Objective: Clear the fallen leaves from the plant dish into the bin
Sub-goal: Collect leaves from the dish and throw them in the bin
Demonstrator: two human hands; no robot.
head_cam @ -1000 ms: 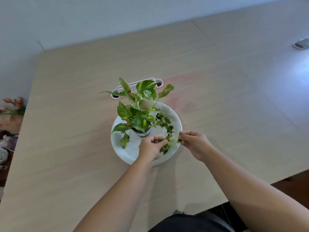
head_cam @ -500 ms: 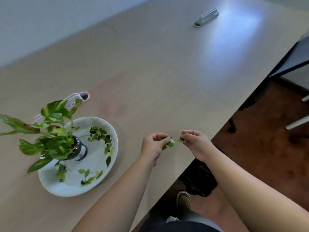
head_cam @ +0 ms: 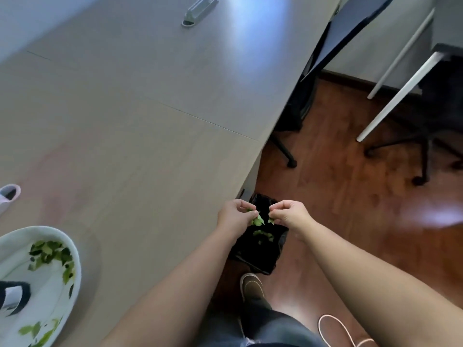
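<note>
A black-lined bin [head_cam: 260, 256] stands on the floor just past the table's edge, with a few green leaves lying inside. Both hands hover over it, side by side. My left hand [head_cam: 235, 216] pinches a small bunch of green leaves [head_cam: 257, 220]. My right hand [head_cam: 288, 213] pinches a small leaf piece at its fingertips. The white plant dish [head_cam: 72, 249] sits at the lower left on the table, with several fallen leaves [head_cam: 50, 251] along its far side and more near its front. The plant's dark pot [head_cam: 15, 294] shows only partly at the frame's left edge.
The wooden table [head_cam: 140, 136] fills the left and centre. A grey handle-like object [head_cam: 199, 10] lies at its far end. Chair legs and castors [head_cam: 290, 161] and a white table leg [head_cam: 400, 91] stand on the wood floor at right. My shoe [head_cam: 251, 286] is beside the bin.
The view has swung right and down. Both hands, holding leaves, have moved from above the table's edge to over the bin on the floor. The dish is now at the far left.
</note>
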